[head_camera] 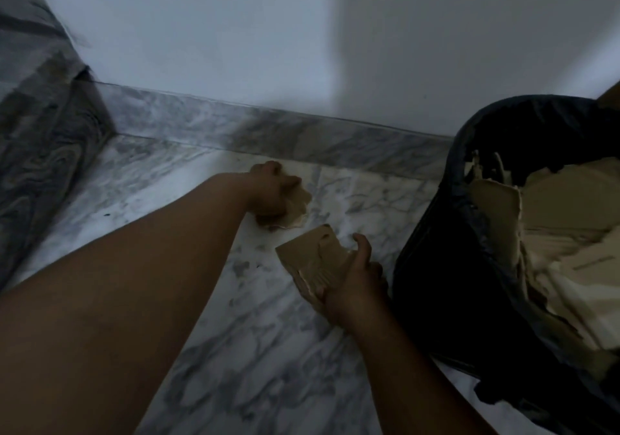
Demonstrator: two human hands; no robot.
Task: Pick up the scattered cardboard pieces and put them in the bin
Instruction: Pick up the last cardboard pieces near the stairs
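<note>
Curled round a small torn scrap of cardboard (299,207), the left hand (273,190) has it bunched in its fingers low at the floor (268,350), close to the far edge where the marble skirting (302,132) meets the wall (235,48). Whether the scrap is lifted or resting on the floor, I cannot tell. Nearer the person, the right hand (356,282) holds a larger cardboard piece (310,259) clamped between thumb and fingers, tilted up and clear of the floor, just beside the bin (432,253). The bin stands at the right edge of the floor, lined with a dark bag (469,139) and well filled with torn cardboard (553,233).

By the look of it, gathering is about done in this patch: both hands are loaded and no other loose piece shows on the floor in view. The next move calls for raising the left hand's scrap, carrying both hands right over the bin's rim, and opening the fingers above the pile, high enough that the larger piece clears the bag's edge and does not slide back out.
</note>
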